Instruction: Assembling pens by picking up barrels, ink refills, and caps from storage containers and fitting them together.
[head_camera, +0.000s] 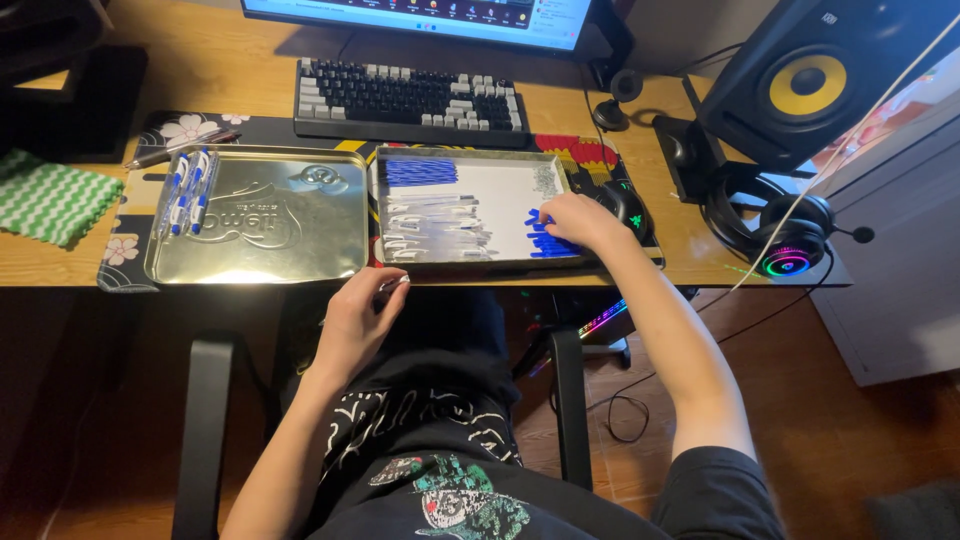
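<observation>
A shallow white-lined metal tray (470, 205) sits on a wooden desk. The right hand (580, 220) rests in the tray's right end, fingertips pressed onto a small pile of blue pen caps (548, 243). The left hand (360, 315), below the tray's front edge, pinches a clear pen barrel (393, 285) angled toward the tray.

A wide monitor screen (420, 15) glows bluish-white at the desk's far edge, behind the keyboard (410, 100).
</observation>
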